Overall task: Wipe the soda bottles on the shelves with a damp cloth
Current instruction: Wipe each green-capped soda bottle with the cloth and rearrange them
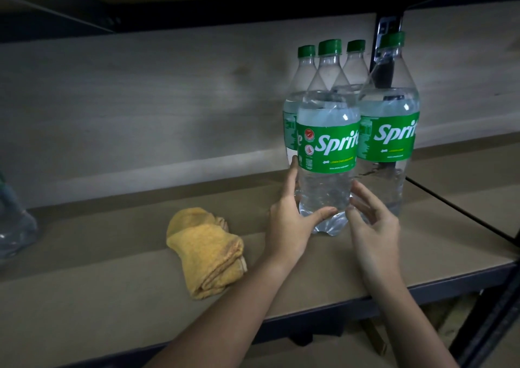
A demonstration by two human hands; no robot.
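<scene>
Bare brown board forms the shelf, edged in dark metal, with a pale board wall behind; the front Sprite bottle stands upright on it, three more just behind and right; the left hand grips its base, thumb across; the right hand spreads loosely beside it; a folded yellow cloth lies left.

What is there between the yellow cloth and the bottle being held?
In the head view, only the left hand gripping the front bottle; right of the cloth is bare shelf.
</scene>
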